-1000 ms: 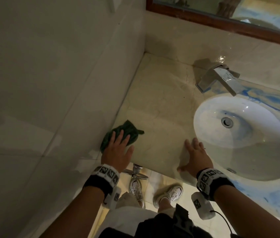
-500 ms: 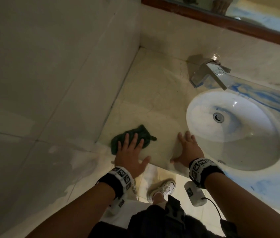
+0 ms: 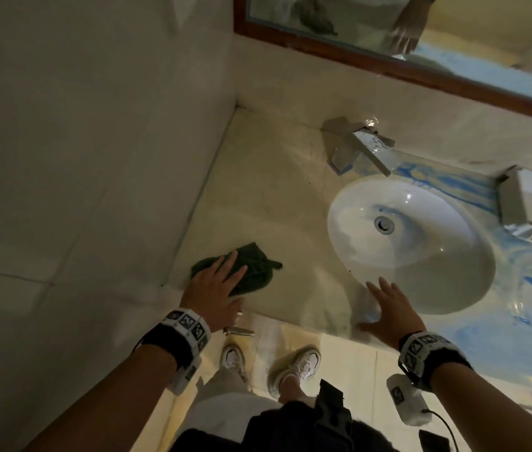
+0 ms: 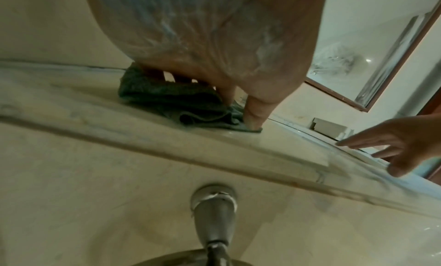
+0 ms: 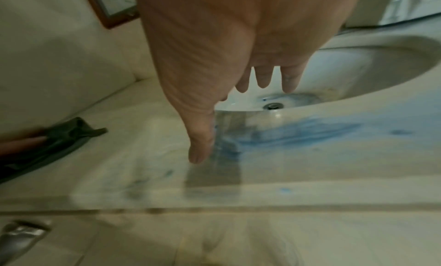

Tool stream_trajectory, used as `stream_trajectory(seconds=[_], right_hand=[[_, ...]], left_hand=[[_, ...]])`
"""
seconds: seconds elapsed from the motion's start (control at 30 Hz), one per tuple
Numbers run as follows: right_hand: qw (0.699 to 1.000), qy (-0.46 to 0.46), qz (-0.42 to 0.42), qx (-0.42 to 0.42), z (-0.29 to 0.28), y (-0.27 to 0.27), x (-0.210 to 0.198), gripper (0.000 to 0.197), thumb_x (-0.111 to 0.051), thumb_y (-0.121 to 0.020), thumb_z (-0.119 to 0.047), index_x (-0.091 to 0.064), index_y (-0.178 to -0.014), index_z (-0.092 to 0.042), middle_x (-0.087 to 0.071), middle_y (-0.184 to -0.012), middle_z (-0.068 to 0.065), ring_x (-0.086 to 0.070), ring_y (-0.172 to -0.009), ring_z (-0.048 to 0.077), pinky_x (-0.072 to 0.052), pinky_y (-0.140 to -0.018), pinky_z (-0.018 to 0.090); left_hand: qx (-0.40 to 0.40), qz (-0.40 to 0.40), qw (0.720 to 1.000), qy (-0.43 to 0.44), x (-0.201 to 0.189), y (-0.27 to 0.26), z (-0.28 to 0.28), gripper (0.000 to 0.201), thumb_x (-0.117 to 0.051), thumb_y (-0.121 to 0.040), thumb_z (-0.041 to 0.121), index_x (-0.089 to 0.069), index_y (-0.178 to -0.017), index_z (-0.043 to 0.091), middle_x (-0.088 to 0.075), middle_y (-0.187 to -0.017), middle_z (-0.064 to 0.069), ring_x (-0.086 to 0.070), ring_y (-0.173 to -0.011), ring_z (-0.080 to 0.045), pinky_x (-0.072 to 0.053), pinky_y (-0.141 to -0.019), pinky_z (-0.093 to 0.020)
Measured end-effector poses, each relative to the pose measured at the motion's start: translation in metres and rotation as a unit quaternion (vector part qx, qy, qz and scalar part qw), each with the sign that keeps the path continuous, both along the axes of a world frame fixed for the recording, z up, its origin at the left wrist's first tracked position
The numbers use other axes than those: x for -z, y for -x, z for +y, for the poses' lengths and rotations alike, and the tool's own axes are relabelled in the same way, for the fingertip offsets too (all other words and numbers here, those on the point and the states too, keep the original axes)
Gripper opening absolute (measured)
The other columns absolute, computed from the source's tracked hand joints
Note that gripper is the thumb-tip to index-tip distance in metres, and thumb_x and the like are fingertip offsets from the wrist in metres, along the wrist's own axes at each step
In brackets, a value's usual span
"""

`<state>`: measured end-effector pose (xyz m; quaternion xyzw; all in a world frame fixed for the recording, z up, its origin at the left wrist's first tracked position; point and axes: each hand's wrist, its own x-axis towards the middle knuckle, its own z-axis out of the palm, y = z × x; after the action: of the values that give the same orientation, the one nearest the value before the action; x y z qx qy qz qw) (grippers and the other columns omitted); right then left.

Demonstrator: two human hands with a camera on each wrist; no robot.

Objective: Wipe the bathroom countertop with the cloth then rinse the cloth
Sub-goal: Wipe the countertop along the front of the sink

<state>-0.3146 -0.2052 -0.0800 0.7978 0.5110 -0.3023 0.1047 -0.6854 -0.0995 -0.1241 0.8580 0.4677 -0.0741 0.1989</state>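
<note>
A dark green cloth (image 3: 253, 270) lies bunched on the beige marble countertop (image 3: 274, 197), near its front left corner by the wall. My left hand (image 3: 215, 288) presses flat on the cloth with straight fingers. In the left wrist view the thumb and fingertips (image 4: 253, 117) push down on the cloth (image 4: 167, 98). My right hand (image 3: 388, 308) is spread open at the counter's front edge, just before the white oval sink (image 3: 421, 256), and holds nothing. The right wrist view shows its fingers (image 5: 262, 77) straight over the sink rim.
A chrome faucet (image 3: 359, 145) stands behind the sink, and a second metal fitting (image 3: 515, 203) sits at the right. Blue smears (image 3: 519, 321) cover the counter right of the sink. A wood-framed mirror (image 3: 453, 44) hangs above. A metal valve (image 4: 214, 213) juts out below the counter.
My left hand has slid the cloth a little to the right, away from the side wall. My right hand stays by the sink's near rim. The head view has pulled back.
</note>
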Motion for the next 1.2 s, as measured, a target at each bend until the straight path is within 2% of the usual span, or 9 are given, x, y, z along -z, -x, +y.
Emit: stream_trajectory(seconds=[0.1, 0.27, 0.37, 0.57, 0.77, 0.87, 0.93, 1.07, 1.2], right_hand=[[0.999, 0.035, -0.018, 0.025, -0.022, -0.026, -0.003, 0.111, -0.08, -0.069, -0.052, -0.011, -0.154, -0.033, 0.001, -0.163, -0.006, 0.002, -0.149, 0.021, -0.019, -0.119, 0.045], [0.997, 0.075, -0.027, 0.017, -0.047, -0.043, 0.004, 0.121, -0.083, -0.066, -0.048, 0.0, -0.153, -0.038, -0.002, -0.162, -0.007, -0.004, -0.149, 0.023, -0.022, -0.118, 0.048], [0.998, 0.055, -0.04, 0.009, -0.045, -0.038, 0.008, 0.118, -0.083, -0.068, -0.045, -0.003, -0.154, -0.031, -0.007, -0.163, -0.003, -0.008, -0.149, 0.027, -0.021, -0.118, 0.043], [0.997, 0.042, -0.058, -0.03, -0.047, -0.047, 0.008, 0.116, -0.08, -0.067, -0.054, -0.006, -0.154, -0.033, -0.013, -0.162, -0.006, -0.016, -0.147, 0.025, -0.028, -0.114, 0.044], [0.994, 0.032, -0.042, -0.099, -0.047, -0.066, 0.001, 0.107, -0.077, -0.07, -0.054, -0.012, -0.152, -0.035, -0.021, -0.159, -0.006, -0.027, -0.142, 0.023, -0.036, -0.11, 0.039], [0.991, 0.031, -0.059, -0.117, -0.051, -0.095, -0.012, 0.1, -0.073, -0.073, -0.052, -0.015, -0.152, -0.034, -0.015, -0.161, -0.001, -0.023, -0.144, 0.023, -0.032, -0.113, 0.037], [0.991, 0.031, -0.079, -0.103, -0.057, -0.115, -0.017, 0.096, -0.071, -0.075, -0.054, -0.019, -0.152, -0.032, -0.017, -0.161, 0.0, -0.022, -0.145, 0.024, -0.031, -0.114, 0.037], [0.994, 0.042, -0.064, -0.072, -0.065, -0.126, -0.015, 0.085, -0.071, -0.073, -0.055, -0.033, -0.146, -0.034, -0.04, -0.147, -0.004, -0.037, -0.135, 0.02, -0.04, -0.106, 0.034], [0.993, 0.043, -0.074, -0.085, -0.059, -0.121, -0.015, 0.072, -0.069, -0.073, -0.051, -0.044, -0.138, -0.031, -0.053, -0.13, -0.005, -0.048, -0.122, 0.019, -0.047, -0.096, 0.03]], left_hand=[[-0.068, -0.056, 0.996, 0.004, 0.0, -0.003, 0.004, 0.081, -0.053, -0.086, 0.051, -0.019, -0.155, 0.027, 0.007, -0.164, 0.002, -0.024, -0.142, -0.025, -0.029, -0.114, -0.044], [-0.086, 0.052, 0.994, 0.051, 0.001, -0.032, -0.007, 0.098, -0.015, -0.076, 0.076, -0.006, -0.156, 0.02, 0.012, -0.163, -0.001, 0.008, -0.15, -0.024, 0.002, -0.119, -0.047], [-0.081, 0.083, 0.991, 0.061, 0.002, -0.051, -0.018, 0.109, -0.003, -0.066, 0.082, 0.002, -0.156, 0.021, 0.018, -0.162, -0.002, 0.014, -0.149, -0.025, 0.007, -0.118, -0.049], [-0.002, 0.08, 0.995, 0.062, 0.004, -0.11, -0.066, 0.103, -0.028, -0.078, 0.082, 0.003, -0.157, 0.023, 0.022, -0.161, 0.0, 0.014, -0.149, -0.026, 0.006, -0.117, -0.051], [0.012, 0.118, 0.993, 0.026, -0.002, -0.117, -0.071, 0.091, -0.019, -0.081, 0.08, -0.002, -0.156, 0.032, 0.015, -0.162, 0.005, 0.01, -0.149, -0.027, 0.005, -0.118, -0.056], [-0.052, 0.109, 0.992, 0.021, -0.002, -0.098, -0.064, 0.094, -0.01, -0.075, 0.081, -0.011, -0.156, 0.033, 0.012, -0.159, 0.007, 0.0, -0.15, -0.028, -0.006, -0.117, -0.06], [-0.107, 0.122, 0.985, 0.055, -0.003, -0.096, -0.064, 0.096, -0.002, -0.072, 0.083, -0.001, -0.155, 0.034, 0.017, -0.16, 0.006, 0.006, -0.15, -0.027, -0.003, -0.118, -0.058], [-0.225, 0.097, 0.965, 0.09, -0.01, -0.138, -0.072, 0.094, -0.017, -0.082, 0.084, 0.007, -0.155, 0.031, 0.02, -0.162, 0.003, 0.015, -0.148, -0.029, 0.003, -0.118, -0.057], [-0.151, 0.098, 0.979, 0.096, -0.012, -0.198, -0.097, 0.095, -0.02, -0.082, 0.083, 0.006, -0.156, 0.029, 0.021, -0.161, -0.001, 0.016, -0.148, -0.033, 0.005, -0.116, -0.06]])
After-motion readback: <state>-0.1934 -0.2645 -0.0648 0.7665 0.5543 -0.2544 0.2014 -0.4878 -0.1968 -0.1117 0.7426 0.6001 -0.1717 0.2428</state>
